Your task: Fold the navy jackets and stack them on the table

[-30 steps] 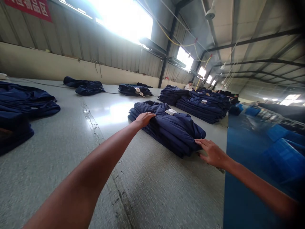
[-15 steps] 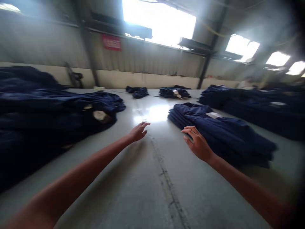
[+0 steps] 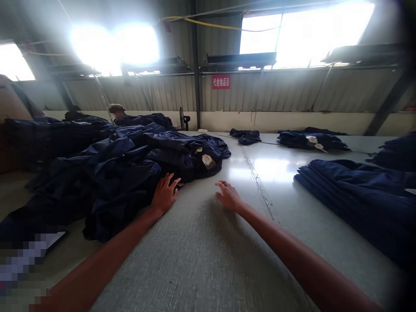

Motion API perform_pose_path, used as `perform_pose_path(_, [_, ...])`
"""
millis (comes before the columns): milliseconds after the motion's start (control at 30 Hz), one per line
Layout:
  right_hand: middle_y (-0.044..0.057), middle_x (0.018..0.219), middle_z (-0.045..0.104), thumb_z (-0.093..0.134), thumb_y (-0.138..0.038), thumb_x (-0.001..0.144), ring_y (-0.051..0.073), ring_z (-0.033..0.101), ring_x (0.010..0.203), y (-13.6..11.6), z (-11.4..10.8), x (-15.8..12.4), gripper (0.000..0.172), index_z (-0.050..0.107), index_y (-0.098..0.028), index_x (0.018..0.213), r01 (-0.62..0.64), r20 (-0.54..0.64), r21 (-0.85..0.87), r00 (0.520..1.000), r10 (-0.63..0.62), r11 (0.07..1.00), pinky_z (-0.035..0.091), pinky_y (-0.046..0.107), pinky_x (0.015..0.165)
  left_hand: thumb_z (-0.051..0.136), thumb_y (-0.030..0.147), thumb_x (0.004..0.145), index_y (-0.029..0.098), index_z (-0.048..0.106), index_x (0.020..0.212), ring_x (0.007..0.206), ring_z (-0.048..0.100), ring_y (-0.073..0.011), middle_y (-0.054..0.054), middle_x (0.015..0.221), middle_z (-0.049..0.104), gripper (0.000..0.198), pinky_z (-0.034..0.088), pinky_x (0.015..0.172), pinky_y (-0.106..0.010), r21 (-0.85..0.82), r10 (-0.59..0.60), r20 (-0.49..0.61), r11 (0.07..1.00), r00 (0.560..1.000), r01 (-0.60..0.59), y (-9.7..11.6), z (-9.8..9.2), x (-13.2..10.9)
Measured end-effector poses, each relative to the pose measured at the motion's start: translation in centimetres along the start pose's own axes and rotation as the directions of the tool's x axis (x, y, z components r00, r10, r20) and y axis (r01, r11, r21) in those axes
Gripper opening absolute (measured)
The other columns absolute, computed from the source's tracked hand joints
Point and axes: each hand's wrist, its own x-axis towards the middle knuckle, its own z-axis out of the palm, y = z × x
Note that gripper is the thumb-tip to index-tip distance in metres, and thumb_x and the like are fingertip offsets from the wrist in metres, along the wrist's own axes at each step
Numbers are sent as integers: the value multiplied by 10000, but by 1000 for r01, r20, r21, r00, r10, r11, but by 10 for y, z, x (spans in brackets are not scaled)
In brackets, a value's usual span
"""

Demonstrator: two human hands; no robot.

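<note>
**Q:** Field, left to right?

**A:** Upper left, what looks like a co-worker's head (image 3: 117, 108) shows beyond a large heap of navy garments (image 3: 130, 173). The heap lies loose and rumpled on the left part of the tabletop (image 3: 195, 260). A pixelated patch hides the lower left corner, so its contents are unreadable. A small white label (image 3: 208, 161) sits near the heap's right end. Centre, high on the wall, hangs a red sign (image 3: 221, 82). Further right, on the far tabletop, lie a small navy bundle (image 3: 245, 136) and a wider navy bundle (image 3: 308, 141). At the right edge sits a folded navy stack (image 3: 354, 195).

**Q:** Grip state?

**A:** Left grip (image 3: 165, 195): wide, fingers spread, fingertips at the heap's near edge, nothing held. Right grip (image 3: 229, 196): open, fingers lightly curved, nothing held, over bare tabletop and apart from the heap. Cannot tell whether its fingertips touch the surface.

**Q:** Step in hand, and what does the next move call for?

**A:** Judged: contact stage at the heap, with no garment taken up. Any lift calls for fingers under a loose fold, and for the right grip to close the gap. The slack, tangled cloth may make one garment hard to separate.
</note>
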Motion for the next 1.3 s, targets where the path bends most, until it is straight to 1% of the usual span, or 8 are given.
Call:
perform_pose_path(267, [160, 1532, 484, 535, -188, 988, 282, 492, 1414, -53, 41, 62, 546, 432, -212, 1524, 123, -2, 22, 992, -123, 992, 451, 457, 1119, 564, 234, 953, 195, 619, 1438, 1578, 298, -339, -129, 1602, 490, 490, 250, 1299, -547, 67, -85, 106, 995, 991, 78, -4, 10, -5])
perform_pose_path(467, [132, 1521, 526, 521, -173, 1000, 298, 526, 1362, -137, 51, 139, 477, 520, -236, 1473, 372, -163, 36, 918, -361, 928, 470, 490, 1111, 606, 180, 927, 202, 656, 1312, 1492, 413, -332, -132, 1521, 553, 389, 361, 1224, -523, 34, -78, -40, 996, 996, 79, -5, 7, -9])
perform_pose_path(633, [74, 1553, 545, 506, -137, 1003, 249, 495, 1422, -202, 60, 208, 424, 628, -239, 1397, 451, -46, 283, 888, -458, 846, 376, 444, 1211, 517, 166, 965, 246, 662, 1104, 1142, 586, -300, -111, 1257, 665, 217, 481, 976, -480, -42, -103, -263, 995, 959, 96, -5, -22, -8])
perform_pose_path(767, [86, 1409, 671, 477, -165, 1017, 204, 603, 1317, -211, 70, 239, 408, 651, -198, 1385, 367, 73, 435, 896, -439, 822, 426, 387, 1174, 466, 238, 999, 228, 632, 1043, 1114, 567, -324, -138, 1200, 646, 172, 454, 977, -498, -9, -172, -323, 984, 931, 178, -14, -63, 17])
perform_pose_path(1000, [83, 1363, 713, 565, -175, 973, 221, 662, 1249, -180, 76, 218, 382, 703, -233, 1325, 310, 186, 439, 887, -422, 843, 452, 439, 1154, 592, 361, 959, 191, 533, 1425, 1463, 412, -424, -211, 1547, 481, 500, 250, 1208, -668, 116, -613, -211, 758, 762, 642, -129, -131, 37])
perform_pose_path(1133, [96, 1321, 723, 614, -172, 941, 238, 658, 1249, -188, 73, 211, 341, 732, -213, 1259, 301, 165, 422, 902, -399, 855, 453, 427, 1153, 637, 457, 916, 148, 490, 1508, 1354, 548, -487, -284, 1469, 563, 684, 449, 1061, -665, 3, -810, -22, 587, 586, 810, -182, -149, 23])
perform_pose_path(1200, [89, 1289, 722, 595, -166, 940, 233, 672, 1201, -194, 68, 211, 352, 722, -221, 1264, 300, 119, 409, 919, -376, 862, 476, 418, 1126, 639, 439, 911, 121, 590, 1410, 1284, 619, -457, -270, 1364, 654, 594, 507, 1024, -571, -72, -792, 19, 607, 610, 791, -182, -154, 28])
perform_pose_path(1300, [104, 1398, 627, 559, -181, 952, 224, 682, 1126, -200, 52, 209, 526, 567, -256, 1472, 298, -5, 389, 947, -321, 872, 509, 422, 1074, 600, 463, 940, 138, 706, 1210, 1213, 677, -346, -164, 1237, 743, 436, 514, 1022, -396, -170, -669, 27, 729, 742, 663, -152, -159, 48])
